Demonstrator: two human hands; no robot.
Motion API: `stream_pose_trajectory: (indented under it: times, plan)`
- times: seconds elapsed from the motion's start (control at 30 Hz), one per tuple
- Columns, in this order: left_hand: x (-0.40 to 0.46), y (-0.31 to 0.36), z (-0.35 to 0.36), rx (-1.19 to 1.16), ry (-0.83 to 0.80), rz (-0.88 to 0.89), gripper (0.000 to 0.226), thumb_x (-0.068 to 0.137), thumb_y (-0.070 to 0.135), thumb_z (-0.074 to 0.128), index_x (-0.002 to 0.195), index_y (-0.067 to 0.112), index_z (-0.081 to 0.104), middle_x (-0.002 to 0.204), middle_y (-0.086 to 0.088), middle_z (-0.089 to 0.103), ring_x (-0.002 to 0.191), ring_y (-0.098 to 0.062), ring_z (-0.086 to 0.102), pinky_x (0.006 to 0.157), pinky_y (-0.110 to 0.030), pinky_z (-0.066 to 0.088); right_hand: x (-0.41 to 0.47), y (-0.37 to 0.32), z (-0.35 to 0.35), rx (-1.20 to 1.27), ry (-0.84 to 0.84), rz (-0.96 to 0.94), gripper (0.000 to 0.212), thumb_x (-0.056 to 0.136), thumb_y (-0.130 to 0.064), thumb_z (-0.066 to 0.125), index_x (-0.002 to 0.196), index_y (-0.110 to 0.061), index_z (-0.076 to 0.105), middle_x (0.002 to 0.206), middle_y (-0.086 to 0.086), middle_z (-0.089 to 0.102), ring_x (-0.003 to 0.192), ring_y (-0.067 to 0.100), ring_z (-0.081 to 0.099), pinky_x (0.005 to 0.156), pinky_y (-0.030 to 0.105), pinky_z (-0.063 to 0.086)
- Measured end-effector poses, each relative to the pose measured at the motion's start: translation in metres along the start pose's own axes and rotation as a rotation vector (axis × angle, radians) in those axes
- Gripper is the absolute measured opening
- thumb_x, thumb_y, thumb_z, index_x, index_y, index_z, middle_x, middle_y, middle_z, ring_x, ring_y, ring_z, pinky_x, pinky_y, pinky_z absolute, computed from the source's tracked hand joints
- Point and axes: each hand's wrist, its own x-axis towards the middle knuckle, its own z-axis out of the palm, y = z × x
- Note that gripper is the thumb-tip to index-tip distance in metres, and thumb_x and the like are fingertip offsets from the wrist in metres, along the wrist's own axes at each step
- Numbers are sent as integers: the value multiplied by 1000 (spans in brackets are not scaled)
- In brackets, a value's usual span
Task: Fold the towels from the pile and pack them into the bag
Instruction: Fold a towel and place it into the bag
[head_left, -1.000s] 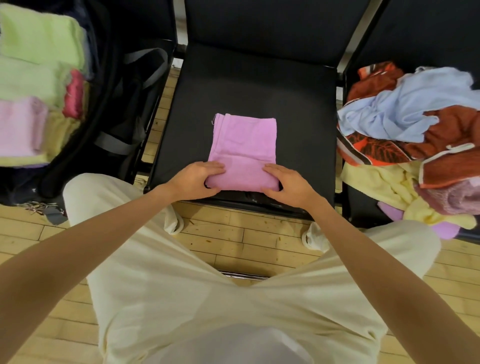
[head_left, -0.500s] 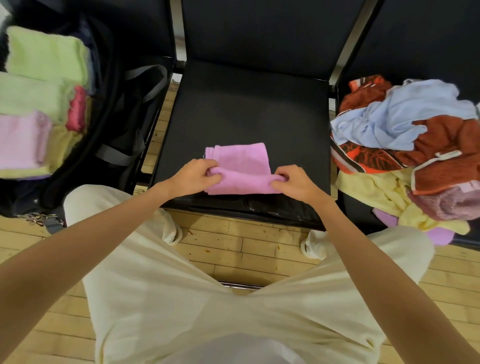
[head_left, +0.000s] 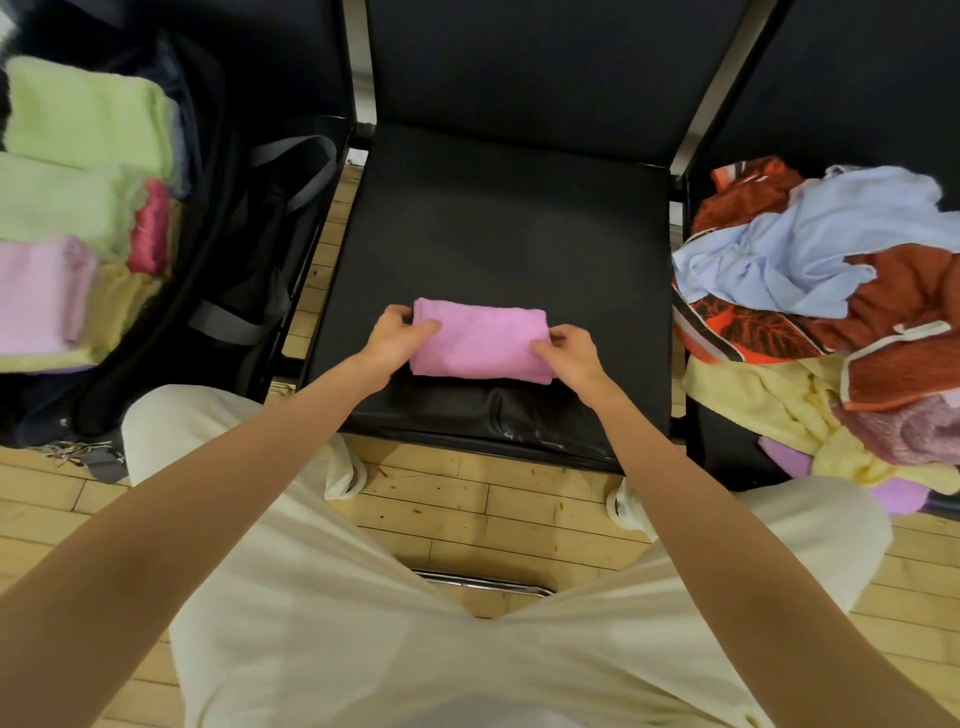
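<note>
Two hands hold one folded pink towel (head_left: 480, 340) near the front of the middle black chair seat (head_left: 498, 228): the left hand (head_left: 397, 340) grips its left end, the right hand (head_left: 569, 353) pinches its right end. A second ago the towel lay longer, only half folded. Left, an open black bag (head_left: 218, 249) holds six folded towels visible (two green); right, a loose towel pile (head_left: 821, 291) sits on another seat. Wooden floor (head_left: 467, 509) beneath.
</note>
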Motion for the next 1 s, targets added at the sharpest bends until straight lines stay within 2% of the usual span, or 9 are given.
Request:
stream_pose_trajectory:
  times: [0.23, 0.3, 0.37, 0.47, 0.53, 0.7, 0.83, 0.9, 1.0]
  plan:
    - [-13, -21, 7, 371, 72, 15, 44, 92, 31, 60, 121, 0, 48, 116, -15, 58, 102, -27, 57, 76, -31, 44, -13, -3, 7, -261, -33, 69, 35, 87, -25, 65, 107, 1, 55, 100, 12, 61, 95, 27, 59, 79, 32, 45]
    - [-20, -20, 8, 436, 52, -24, 43, 92, 33, 59, 118, 0, 52, 112, -15, 61, 93, -25, 59, 73, -30, 45, -22, -12, 3, -307, -112, 91, 14, 87, -17, 61, 87, -7, 51, 80, 4, 52, 87, 24, 54, 75, 31, 44]
    - [-26, -20, 8, 490, 25, -48, 47, 92, 37, 59, 118, -2, 53, 110, -16, 62, 93, -25, 60, 72, -29, 46, -31, -18, 2, -351, -164, 101, 18, 84, -10, 57, 71, -14, 45, 73, 4, 49, 84, 26, 55, 72, 32, 48]
    - [-37, -18, 8, 555, -25, -43, 39, 94, 33, 55, 116, 0, 54, 112, -16, 61, 101, -28, 61, 78, -30, 46, -44, -16, 2, -317, -166, 126, 22, 79, -9, 62, 72, -16, 42, 97, 12, 55, 96, 29, 59, 73, 34, 55]
    - [-45, -16, 9, 554, -50, -53, 35, 96, 30, 53, 116, 2, 54, 113, -15, 61, 100, -27, 59, 80, -31, 46, -52, -12, 1, -276, -139, 149, 29, 79, -12, 66, 73, -16, 38, 109, 15, 52, 104, 28, 55, 74, 33, 55]
    - [-67, -27, 5, 518, -68, -22, 33, 92, 27, 56, 113, 1, 56, 107, -14, 59, 108, -30, 58, 84, -32, 48, -78, -6, 5, -143, -109, 221, 26, 84, -12, 64, 80, -8, 38, 80, 4, 43, 88, 25, 52, 73, 30, 47]
    - [-81, -46, -10, 416, 59, 16, 39, 84, 35, 65, 103, 1, 62, 108, -15, 62, 97, -29, 61, 80, -36, 53, -91, -15, 21, -58, -46, 187, 39, 81, -16, 66, 111, -1, 47, 101, 9, 50, 94, 24, 54, 73, 31, 46]
    - [-86, -51, -31, 331, 91, 38, 33, 84, 31, 67, 99, 1, 60, 94, -9, 61, 88, -24, 61, 68, -29, 47, -93, -30, 34, 9, -58, 143, 31, 81, -16, 66, 105, -1, 55, 105, 11, 57, 94, 23, 57, 70, 30, 46]
    - [-90, -50, -72, 240, 181, 89, 27, 84, 23, 66, 99, 4, 55, 90, -6, 55, 88, -23, 56, 68, -28, 39, -99, -67, 59, 50, -108, 42, 15, 85, -13, 64, 88, -7, 51, 105, 11, 57, 93, 20, 55, 74, 30, 45]
